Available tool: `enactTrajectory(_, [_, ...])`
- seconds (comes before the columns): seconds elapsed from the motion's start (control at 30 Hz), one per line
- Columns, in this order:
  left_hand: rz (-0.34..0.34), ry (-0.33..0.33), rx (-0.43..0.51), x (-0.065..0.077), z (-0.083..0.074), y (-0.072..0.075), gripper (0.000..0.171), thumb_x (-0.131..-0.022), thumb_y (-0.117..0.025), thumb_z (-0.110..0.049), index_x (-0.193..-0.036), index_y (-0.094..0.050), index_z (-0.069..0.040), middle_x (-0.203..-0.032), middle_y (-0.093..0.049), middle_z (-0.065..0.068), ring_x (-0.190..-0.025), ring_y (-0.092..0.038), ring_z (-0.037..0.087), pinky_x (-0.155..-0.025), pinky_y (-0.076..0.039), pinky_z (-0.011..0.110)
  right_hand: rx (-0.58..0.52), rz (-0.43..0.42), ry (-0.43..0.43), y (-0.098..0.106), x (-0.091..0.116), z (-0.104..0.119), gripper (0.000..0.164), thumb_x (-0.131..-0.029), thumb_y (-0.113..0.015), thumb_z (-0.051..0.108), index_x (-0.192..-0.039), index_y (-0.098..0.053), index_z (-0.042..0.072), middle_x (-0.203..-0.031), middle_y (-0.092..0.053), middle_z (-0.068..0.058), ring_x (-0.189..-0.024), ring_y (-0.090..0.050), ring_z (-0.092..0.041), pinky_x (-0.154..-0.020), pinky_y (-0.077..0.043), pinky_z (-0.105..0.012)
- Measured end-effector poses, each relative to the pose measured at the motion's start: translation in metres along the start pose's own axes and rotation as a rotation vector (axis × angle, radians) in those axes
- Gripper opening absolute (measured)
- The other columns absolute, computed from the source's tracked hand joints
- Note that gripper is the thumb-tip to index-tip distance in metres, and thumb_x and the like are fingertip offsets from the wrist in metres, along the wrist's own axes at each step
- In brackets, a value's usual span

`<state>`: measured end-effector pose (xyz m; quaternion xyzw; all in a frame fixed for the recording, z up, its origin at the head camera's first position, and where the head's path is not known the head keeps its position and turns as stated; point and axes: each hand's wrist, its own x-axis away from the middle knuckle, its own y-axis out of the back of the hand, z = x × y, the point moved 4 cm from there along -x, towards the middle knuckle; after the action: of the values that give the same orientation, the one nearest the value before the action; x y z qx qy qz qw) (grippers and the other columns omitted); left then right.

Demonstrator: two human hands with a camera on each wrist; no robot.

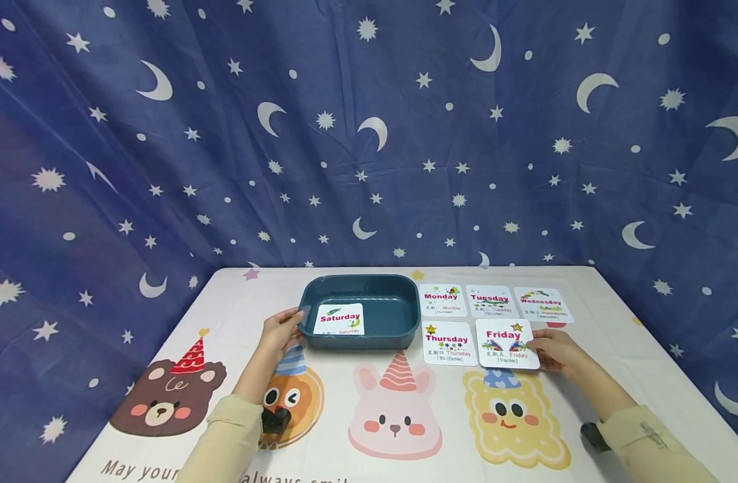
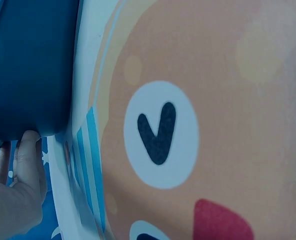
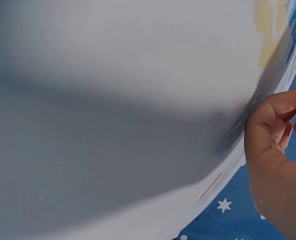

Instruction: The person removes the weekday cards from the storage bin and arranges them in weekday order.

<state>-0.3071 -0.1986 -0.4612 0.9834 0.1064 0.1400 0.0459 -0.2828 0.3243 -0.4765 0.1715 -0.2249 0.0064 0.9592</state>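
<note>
In the head view my left hand [image 1: 282,330] holds the left end of a dark teal plastic bin [image 1: 393,339]. The left wrist view shows fingers [image 2: 29,155] against the bin's outer wall. Inside the bin lies a white Saturday card [image 1: 340,319]. My right hand [image 1: 556,352] pinches the Friday card [image 1: 506,343] by its right edge, with the card slightly raised off the table. In the right wrist view the thumb and fingers [image 3: 283,102] meet on the card's thin edge. Left of the Friday card lies the Thursday card [image 1: 449,343].
Behind these lie the Monday card [image 1: 443,300], Tuesday card [image 1: 492,302] and Wednesday card [image 1: 544,305] in a row. A white tablecloth [image 1: 224,302] printed with cartoon faces covers the table. A blue curtain [image 1: 345,201] with moons and stars hangs behind.
</note>
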Motion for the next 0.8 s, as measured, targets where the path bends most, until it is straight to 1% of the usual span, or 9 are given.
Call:
enactTrajectory(0.07, [0.001,-0.001,0.001,0.000,0.000,0.000,0.045,-0.097,-0.053,-0.018,-0.136,-0.045,0.002,-0.131,-0.049,0.025,-0.087,-0.063,0.014,-0.086,-0.056,0.032,0.021,-0.007,0.002,0.000,-0.003,0.000,0.047,-0.092,-0.051,0.009,-0.129,-0.032,-0.014,-0.081,-0.059,-0.001,-0.067,-0.054,-0.010,-0.060,-0.052,-0.024])
enactTrajectory(0.17, [0.001,-0.001,0.006,0.000,0.001,0.000,0.045,-0.097,-0.053,-0.018,-0.135,-0.045,0.003,-0.131,-0.049,0.026,-0.086,-0.063,0.014,-0.084,-0.057,0.031,0.056,-0.016,0.020,0.000,-0.006,0.000,0.046,-0.091,-0.051,0.008,-0.126,-0.034,-0.015,-0.085,-0.059,-0.006,-0.069,-0.054,-0.011,-0.059,-0.052,-0.024])
enactTrajectory(0.27, [0.000,0.002,0.008,0.000,0.001,0.000,0.044,-0.097,-0.053,-0.018,-0.135,-0.046,0.002,-0.131,-0.049,0.026,-0.086,-0.063,0.014,-0.082,-0.057,0.029,0.095,-0.027,0.054,-0.001,-0.009,0.000,0.044,-0.089,-0.053,0.008,-0.121,-0.036,-0.017,-0.087,-0.057,-0.010,-0.069,-0.053,-0.012,-0.058,-0.051,-0.024])
enactTrajectory(0.33, [0.000,0.005,0.007,-0.001,0.000,0.000,0.044,-0.097,-0.053,-0.018,-0.135,-0.046,0.002,-0.130,-0.050,0.025,-0.087,-0.063,0.014,-0.082,-0.057,0.029,0.133,-0.049,0.079,-0.001,-0.011,0.000,0.042,-0.087,-0.055,0.009,-0.116,-0.039,-0.017,-0.087,-0.056,-0.012,-0.069,-0.052,-0.012,-0.057,-0.050,-0.023])
enactTrajectory(0.5, [-0.003,0.010,0.013,-0.002,0.001,0.000,0.044,-0.096,-0.054,-0.018,-0.135,-0.047,0.001,-0.127,-0.051,0.022,-0.082,-0.061,0.011,-0.080,-0.058,0.027,0.234,-0.141,0.120,-0.002,-0.013,0.000,0.039,-0.082,-0.063,0.011,-0.105,-0.046,-0.015,-0.081,-0.054,-0.012,-0.061,-0.048,-0.013,-0.051,-0.043,-0.024])
enactTrajectory(0.6, [-0.005,0.011,0.009,-0.002,0.002,0.000,0.044,-0.096,-0.054,-0.019,-0.135,-0.047,0.002,-0.127,-0.052,0.022,-0.081,-0.061,0.010,-0.079,-0.058,0.027,0.281,-0.183,0.134,-0.003,-0.014,0.001,0.035,-0.081,-0.066,0.011,-0.099,-0.048,-0.013,-0.077,-0.052,-0.012,-0.058,-0.045,-0.014,-0.049,-0.039,-0.024])
enactTrajectory(0.67, [-0.006,0.012,0.005,-0.001,0.001,0.000,0.044,-0.097,-0.053,-0.019,-0.135,-0.047,0.001,-0.127,-0.052,0.022,-0.081,-0.061,0.010,-0.080,-0.058,0.028,0.306,-0.203,0.139,-0.004,-0.014,0.002,0.033,-0.080,-0.067,0.011,-0.095,-0.049,-0.012,-0.076,-0.052,-0.012,-0.057,-0.044,-0.014,-0.049,-0.039,-0.024])
enactTrajectory(0.8, [-0.007,0.017,0.002,-0.001,0.001,0.000,0.044,-0.097,-0.053,-0.019,-0.135,-0.046,0.001,-0.128,-0.051,0.022,-0.082,-0.061,0.011,-0.084,-0.057,0.030,0.395,-0.239,0.143,-0.006,-0.013,0.004,0.029,-0.078,-0.069,0.011,-0.087,-0.050,-0.009,-0.072,-0.049,-0.011,-0.055,-0.043,-0.015,-0.048,-0.038,-0.024])
